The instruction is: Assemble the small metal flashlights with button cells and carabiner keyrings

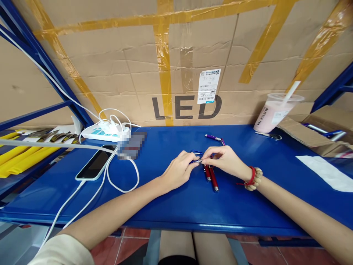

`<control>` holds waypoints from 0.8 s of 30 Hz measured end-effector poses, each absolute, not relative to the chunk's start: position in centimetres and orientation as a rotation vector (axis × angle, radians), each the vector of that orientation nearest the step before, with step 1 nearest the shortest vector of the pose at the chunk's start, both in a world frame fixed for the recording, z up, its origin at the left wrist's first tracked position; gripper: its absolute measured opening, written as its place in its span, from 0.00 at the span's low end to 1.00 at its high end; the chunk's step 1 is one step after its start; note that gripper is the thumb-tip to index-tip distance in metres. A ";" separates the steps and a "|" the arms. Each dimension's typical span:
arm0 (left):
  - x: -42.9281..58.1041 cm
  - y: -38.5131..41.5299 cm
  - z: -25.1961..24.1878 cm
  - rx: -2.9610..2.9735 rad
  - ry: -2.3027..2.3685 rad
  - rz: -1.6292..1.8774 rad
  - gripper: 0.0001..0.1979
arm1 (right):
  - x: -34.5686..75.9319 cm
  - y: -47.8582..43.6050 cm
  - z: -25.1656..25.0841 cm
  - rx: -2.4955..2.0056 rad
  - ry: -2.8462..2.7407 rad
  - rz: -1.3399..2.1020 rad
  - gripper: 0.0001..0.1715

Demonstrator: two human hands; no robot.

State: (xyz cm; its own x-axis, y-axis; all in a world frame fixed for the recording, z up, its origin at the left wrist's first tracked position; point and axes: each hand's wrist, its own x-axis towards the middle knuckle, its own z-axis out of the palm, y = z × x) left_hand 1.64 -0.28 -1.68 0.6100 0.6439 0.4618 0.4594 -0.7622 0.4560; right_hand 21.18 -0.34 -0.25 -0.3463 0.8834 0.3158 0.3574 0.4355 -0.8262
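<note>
My left hand (179, 170) is closed, thumb and forefinger pinching a slim blue-and-silver penlight (195, 161), mostly hidden by the fingers. My right hand (227, 162), with a red cord and bead bracelet at the wrist, pinches the silver end of the same penlight. Just below the fingertips two red penlights (213, 179) with silver ends lie side by side, their upper parts hidden by my right hand. Behind my right hand rests a purple penlight (213, 137). Another blue-and-silver piece (196, 152) shows just behind the fingers.
A blue tabletop (171, 211) carries everything. To the left are a charging phone (93, 163), looped white cables and a power strip (107, 132). A drink cup (271, 114), white paper (325, 173) and an open carton (328, 129) stand right. A large cardboard box (132, 66) rises behind.
</note>
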 end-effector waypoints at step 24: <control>1.6 -0.8 -2.6 2.847 0.837 0.732 0.10 | 20.8 -1.7 -0.4 -0.974 -2.427 0.388 0.21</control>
State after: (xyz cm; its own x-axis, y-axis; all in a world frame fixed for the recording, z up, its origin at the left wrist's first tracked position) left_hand 1.58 -0.83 -2.56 0.7358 0.5296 0.4221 0.4888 -0.8467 0.2103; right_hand 20.79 -1.69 -0.45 -0.6238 0.7055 0.3365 0.5656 0.7045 -0.4287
